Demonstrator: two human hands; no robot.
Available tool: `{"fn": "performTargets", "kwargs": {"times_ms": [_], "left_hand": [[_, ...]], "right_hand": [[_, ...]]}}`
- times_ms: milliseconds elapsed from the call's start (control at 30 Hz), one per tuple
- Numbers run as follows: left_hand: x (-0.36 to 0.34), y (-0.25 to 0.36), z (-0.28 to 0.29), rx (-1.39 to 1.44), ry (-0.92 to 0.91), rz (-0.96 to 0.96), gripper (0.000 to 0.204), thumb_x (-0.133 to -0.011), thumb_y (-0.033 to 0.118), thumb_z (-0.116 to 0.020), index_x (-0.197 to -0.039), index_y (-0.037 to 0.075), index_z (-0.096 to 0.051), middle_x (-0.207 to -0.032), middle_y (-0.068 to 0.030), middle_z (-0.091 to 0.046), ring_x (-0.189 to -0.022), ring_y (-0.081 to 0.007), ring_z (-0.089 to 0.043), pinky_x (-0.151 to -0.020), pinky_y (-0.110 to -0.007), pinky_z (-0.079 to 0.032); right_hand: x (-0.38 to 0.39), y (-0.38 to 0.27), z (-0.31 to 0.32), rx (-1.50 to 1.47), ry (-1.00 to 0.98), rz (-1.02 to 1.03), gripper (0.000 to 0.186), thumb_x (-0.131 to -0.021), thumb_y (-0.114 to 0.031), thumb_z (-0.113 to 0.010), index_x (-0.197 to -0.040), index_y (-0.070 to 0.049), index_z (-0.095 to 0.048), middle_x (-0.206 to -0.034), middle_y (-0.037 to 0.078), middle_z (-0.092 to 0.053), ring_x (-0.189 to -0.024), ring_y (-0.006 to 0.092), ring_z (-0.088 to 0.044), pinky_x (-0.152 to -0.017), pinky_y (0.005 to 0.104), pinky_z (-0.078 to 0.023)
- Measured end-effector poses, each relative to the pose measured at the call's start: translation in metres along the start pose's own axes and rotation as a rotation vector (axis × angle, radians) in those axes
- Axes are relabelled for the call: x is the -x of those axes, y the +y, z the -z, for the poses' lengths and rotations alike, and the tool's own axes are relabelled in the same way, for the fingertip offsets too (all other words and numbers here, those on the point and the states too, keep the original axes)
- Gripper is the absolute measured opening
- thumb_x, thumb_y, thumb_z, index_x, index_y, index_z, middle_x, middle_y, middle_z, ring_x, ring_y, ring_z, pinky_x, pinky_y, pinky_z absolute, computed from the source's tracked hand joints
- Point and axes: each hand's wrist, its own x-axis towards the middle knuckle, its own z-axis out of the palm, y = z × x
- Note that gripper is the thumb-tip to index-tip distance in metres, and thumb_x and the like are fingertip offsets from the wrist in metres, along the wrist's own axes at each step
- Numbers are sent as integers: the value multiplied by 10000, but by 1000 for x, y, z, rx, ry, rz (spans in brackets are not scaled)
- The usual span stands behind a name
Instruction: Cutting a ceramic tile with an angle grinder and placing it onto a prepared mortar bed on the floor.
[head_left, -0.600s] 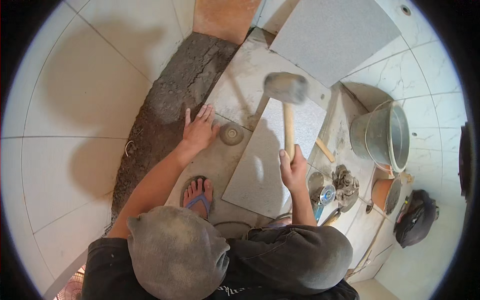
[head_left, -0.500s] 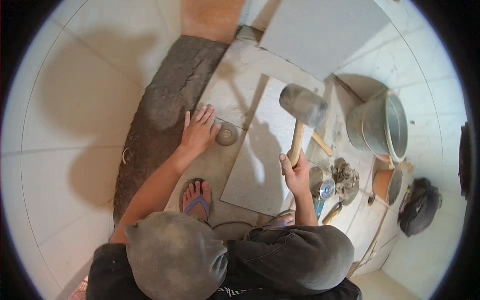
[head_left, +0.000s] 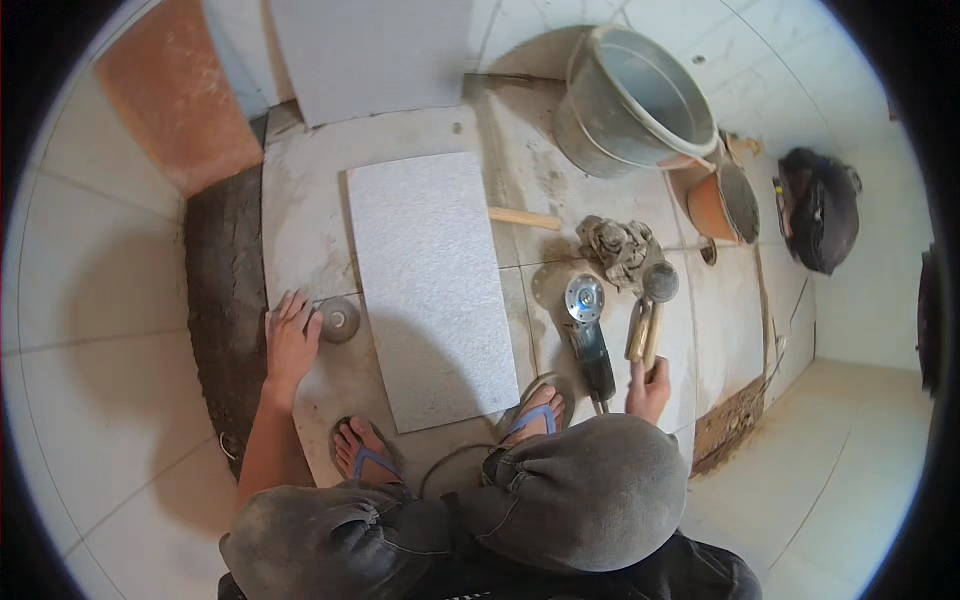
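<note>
My left hand [head_left: 290, 342] lies flat with its fingers stretched, at the edge where the pale floor tiles [head_left: 315, 180] meet a strip of dark mortar [head_left: 225, 290]. Right beside its thumb sits a round grey disc [head_left: 338, 321] with a raised centre. On the right, my right hand [head_left: 649, 390] is closed round the lower end of a rubber mallet's wooden handle; the mallet [head_left: 660, 283] has its dark head pointing away from me, low by the floor. Next to it is another wooden handle [head_left: 637, 338]. Between my hands a loose grey tile [head_left: 430, 280] lies on the floor.
An angle grinder [head_left: 590, 345] lies beside my right foot, near a crumpled grey rag [head_left: 615, 250]. A wooden handle [head_left: 525, 218] sticks out by the loose tile. Farther off stand a large grey bucket [head_left: 600, 130], an orange pail [head_left: 708, 205] and a dark bag [head_left: 820, 212].
My right hand has brought the mallet down from above the loose tile to the floor on the right. My left hand stays flat by the disc. The view has swung right.
</note>
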Motion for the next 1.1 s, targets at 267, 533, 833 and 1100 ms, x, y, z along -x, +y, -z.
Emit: {"fn": "performTargets", "kwargs": {"times_ms": [267,533,833,1100], "left_hand": [[5,4,8,268,112,69,211,-930,194,-720,-982,-2,-662,-883,-165,-694,-797,-353,-668,-731,-411,-526],[-7,7,58,266,130,84,147,-945,132,-705,-989,-4,-672,-776,-133,-681,-694,-244,-683,-656,-368,-525],[-31,84,78,522,39,-175,268,-972,132,-675,-1209,5,-674,-1040,-150,-752,-931,-228,-735,-845,-355,-576],[-22,181,72,827,-504,-197,377,-1074,277,-552,-1290,-24,-624,-1152,-111,-735,-1109,-233,-685,-970,-358,-512]], "right_hand": [[-5,110,40,379,134,-223,271,-924,-198,-693,-1088,-7,-592,-936,200,-675,-871,397,-654,-795,476,-501],[-4,96,6,491,142,173,436,-898,-202,-710,-1278,-29,-582,-1201,214,-607,-1107,407,-584,-916,513,-477],[12,39,-51,385,-314,97,767,-726,-364,-869,-1343,-75,-516,-1243,188,-600,-1058,433,-616,-874,512,-507],[-15,-36,-22,-209,-577,56,710,-757,-300,-857,-1317,25,-565,-1133,212,-679,-999,302,-682,-899,401,-523]]}}
